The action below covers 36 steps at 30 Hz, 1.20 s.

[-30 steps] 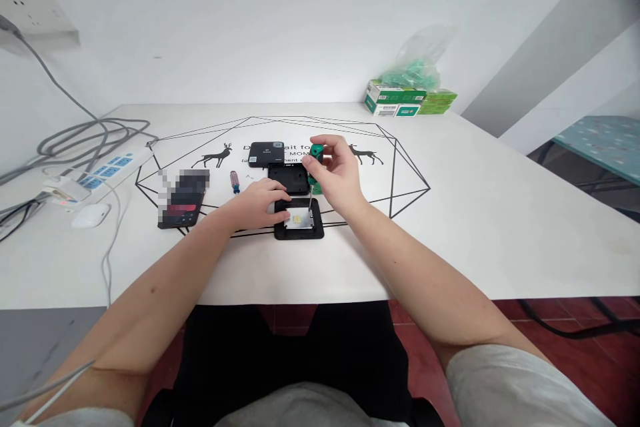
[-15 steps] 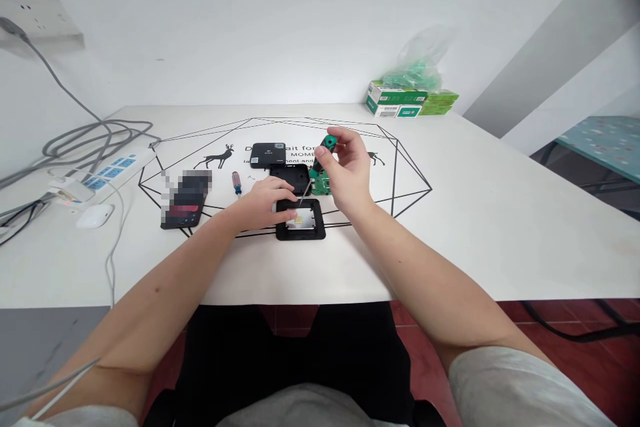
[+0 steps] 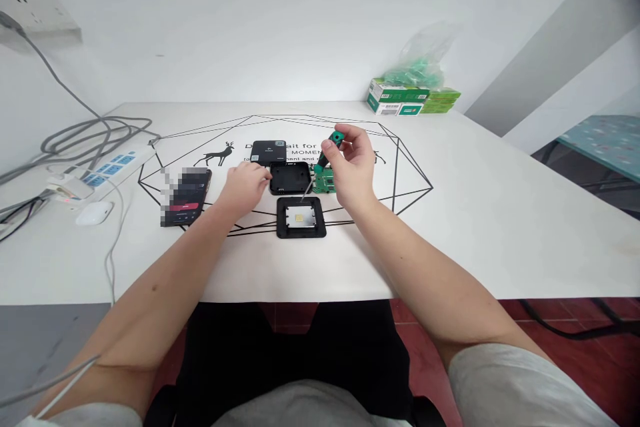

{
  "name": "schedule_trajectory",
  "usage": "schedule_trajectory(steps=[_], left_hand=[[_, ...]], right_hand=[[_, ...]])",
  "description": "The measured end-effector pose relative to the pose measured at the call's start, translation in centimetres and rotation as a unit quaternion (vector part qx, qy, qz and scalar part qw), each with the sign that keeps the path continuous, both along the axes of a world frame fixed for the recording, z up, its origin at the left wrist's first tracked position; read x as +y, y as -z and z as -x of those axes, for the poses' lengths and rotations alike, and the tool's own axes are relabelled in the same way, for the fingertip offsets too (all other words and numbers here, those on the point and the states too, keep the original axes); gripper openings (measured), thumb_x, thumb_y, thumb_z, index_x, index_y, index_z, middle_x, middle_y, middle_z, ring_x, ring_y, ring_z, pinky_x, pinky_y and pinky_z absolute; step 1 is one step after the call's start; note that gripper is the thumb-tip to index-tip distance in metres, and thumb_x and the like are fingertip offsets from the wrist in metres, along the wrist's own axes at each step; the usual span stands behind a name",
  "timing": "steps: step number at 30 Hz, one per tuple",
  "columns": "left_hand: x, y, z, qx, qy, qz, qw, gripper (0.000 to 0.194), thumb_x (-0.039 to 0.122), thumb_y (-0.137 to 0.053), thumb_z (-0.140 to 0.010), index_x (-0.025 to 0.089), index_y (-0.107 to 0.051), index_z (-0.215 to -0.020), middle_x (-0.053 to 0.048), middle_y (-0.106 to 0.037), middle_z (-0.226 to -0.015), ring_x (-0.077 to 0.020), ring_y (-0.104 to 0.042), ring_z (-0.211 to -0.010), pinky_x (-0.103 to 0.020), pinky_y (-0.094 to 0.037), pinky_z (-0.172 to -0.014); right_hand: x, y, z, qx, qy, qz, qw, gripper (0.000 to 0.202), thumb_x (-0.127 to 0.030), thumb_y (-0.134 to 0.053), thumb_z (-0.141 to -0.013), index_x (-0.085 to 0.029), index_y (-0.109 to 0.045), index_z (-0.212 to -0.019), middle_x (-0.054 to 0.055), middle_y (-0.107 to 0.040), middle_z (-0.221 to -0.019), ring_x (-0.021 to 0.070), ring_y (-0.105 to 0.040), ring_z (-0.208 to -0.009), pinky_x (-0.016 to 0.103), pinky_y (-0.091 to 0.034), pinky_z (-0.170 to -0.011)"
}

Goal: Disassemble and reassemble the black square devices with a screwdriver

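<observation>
My right hand (image 3: pixel 354 163) is closed around the green and black handle of a screwdriver (image 3: pixel 329 151). Its thin shaft slants down to the upper edge of a black cover (image 3: pixel 301 232), which has a silver metal plate (image 3: pixel 306 216) with a pale square pad. My left hand (image 3: pixel 244 188) has its fingers curled together at the left edge of an open black casing (image 3: pixel 290 179); whatever they pinch is too small or hidden to tell. A green circuit board (image 3: pixel 325 180) lies right of the casing, partly behind my right hand.
A flat black box (image 3: pixel 269 151) lies behind the casing. On the left are a phone (image 3: pixel 186 199), a white earbud case (image 3: pixel 95 213), a power strip (image 3: pixel 117 168) and coiled grey cables (image 3: pixel 95 137). Green and white boxes (image 3: pixel 397 95) with a plastic bag stand at the back right.
My left hand has left the black cover and moved up and left to the casing's edge, now hiding the small second screwdriver. My right hand has shifted slightly right with its screwdriver.
</observation>
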<state>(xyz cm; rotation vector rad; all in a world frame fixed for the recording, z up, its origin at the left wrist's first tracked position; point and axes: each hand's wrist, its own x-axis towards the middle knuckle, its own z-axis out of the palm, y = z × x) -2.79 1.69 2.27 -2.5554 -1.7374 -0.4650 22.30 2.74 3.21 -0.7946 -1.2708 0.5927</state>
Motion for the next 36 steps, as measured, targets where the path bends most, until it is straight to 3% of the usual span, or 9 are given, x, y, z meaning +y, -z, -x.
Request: schedule_trajectory(steps=[4, 8, 13, 15, 18, 21, 24, 28, 36], left_hand=[[0.4, -0.2, 0.8, 0.061, -0.115, 0.003, 0.992, 0.030, 0.020, -0.050, -0.107, 0.023, -0.079, -0.115, -0.015, -0.077, -0.127, -0.0387, -0.062, -0.130, -0.053, -0.049, -0.101], [0.4, 0.3, 0.5, 0.081, -0.130, 0.009, 0.988, 0.035, 0.020, -0.047, -0.108, 0.022, -0.079, -0.119, -0.016, -0.076, -0.129, -0.0384, -0.062, -0.129, -0.051, -0.048, -0.102], [0.6, 1.0, 0.1, 0.053, -0.131, -0.013, 0.990, 0.035, 0.021, -0.049, -0.106, 0.020, -0.077, -0.128, -0.019, -0.072, -0.137, -0.0398, -0.060, -0.135, -0.054, -0.048, -0.108], [0.6, 1.2, 0.0, 0.015, -0.111, -0.019, 0.994, 0.038, 0.025, -0.051, -0.106, 0.019, -0.074, -0.136, -0.019, -0.071, -0.140, -0.0404, -0.059, -0.138, -0.056, -0.048, -0.112], [0.3, 1.2, -0.3, -0.045, -0.012, -0.006, 0.999, 0.046, 0.039, -0.052, -0.108, 0.018, -0.070, -0.144, -0.017, -0.068, -0.147, -0.0387, -0.055, -0.146, -0.057, -0.043, -0.123], [-0.6, 1.0, -0.9, -0.058, 0.105, 0.043, 0.992, 0.063, 0.056, -0.058, -0.105, 0.019, -0.062, -0.157, -0.016, -0.053, -0.167, -0.0400, -0.035, -0.163, -0.059, -0.032, -0.133], [-1.7, 0.6, -1.4, -0.028, 0.165, 0.112, 0.980, 0.074, 0.067, -0.065, -0.100, 0.026, -0.058, -0.162, -0.012, -0.041, -0.177, -0.0414, -0.020, -0.170, -0.063, -0.024, -0.136], [-2.7, -0.1, -1.8, -0.001, 0.184, 0.162, 0.970, 0.073, 0.071, -0.070, -0.096, 0.028, -0.066, -0.155, -0.011, -0.038, -0.180, -0.0418, -0.011, -0.173, -0.064, -0.019, -0.137], [-2.5, 0.0, -1.4, -0.018, 0.205, 0.172, 0.963, 0.078, 0.076, -0.078, -0.088, 0.031, -0.069, -0.151, -0.009, -0.041, -0.178, -0.0442, -0.014, -0.171, -0.065, -0.018, -0.137]], right_hand=[[-0.4, -0.3, 0.1, -0.019, -0.019, 0.013, 1.000, 0.031, -0.043, -0.081, -0.088, -0.029, -0.068, -0.113, 0.001, -0.065, -0.101, 0.0183, -0.062, -0.092, 0.034, -0.060, -0.080], [-1.3, -0.7, 0.7, -0.029, -0.059, 0.013, 0.998, 0.026, -0.032, -0.077, -0.085, -0.028, -0.070, -0.110, 0.001, -0.065, -0.099, 0.0176, -0.060, -0.090, 0.033, -0.057, -0.075], [-1.9, -0.5, 1.4, -0.041, -0.080, 0.015, 0.996, 0.024, -0.030, -0.074, -0.084, -0.028, -0.070, -0.107, 0.001, -0.064, -0.098, 0.0175, -0.057, -0.089, 0.031, -0.053, -0.070], [-2.0, -0.3, 1.5, -0.051, -0.088, 0.020, 0.995, 0.024, -0.030, -0.074, -0.084, -0.029, -0.070, -0.108, 0.001, -0.063, -0.099, 0.0179, -0.058, -0.090, 0.030, -0.051, -0.068], [-2.1, -0.1, 1.5, -0.063, -0.097, 0.019, 0.993, 0.025, -0.030, -0.074, -0.085, -0.028, -0.070, -0.110, 0.002, -0.064, -0.101, 0.0179, -0.058, -0.091, 0.030, -0.049, -0.066], [-2.2, -0.1, 1.5, -0.069, -0.098, 0.011, 0.993, 0.025, -0.030, -0.073, -0.085, -0.028, -0.070, -0.110, 0.002, -0.066, -0.104, 0.0178, -0.059, -0.091, 0.030, -0.049, -0.065], [-2.1, -0.2, 1.4, -0.062, -0.091, -0.003, 0.994, 0.024, -0.030, -0.073, -0.086, -0.028, -0.070, -0.110, 0.002, -0.067, -0.103, 0.0179, -0.060, -0.090, 0.030, -0.050, -0.066], [-2.1, -0.1, 1.4, -0.065, -0.090, -0.015, 0.994, 0.023, -0.029, -0.073, -0.087, -0.028, -0.069, -0.110, 0.002, -0.067, -0.102, 0.0177, -0.059, -0.089, 0.032, -0.052, -0.068], [-2.5, -0.3, 1.4, -0.043, -0.133, -0.025, 0.990, 0.028, -0.040, -0.085, -0.084, -0.028, -0.071, -0.105, 0.002, -0.068, -0.105, 0.0181, -0.062, -0.092, 0.034, -0.054, -0.074]])
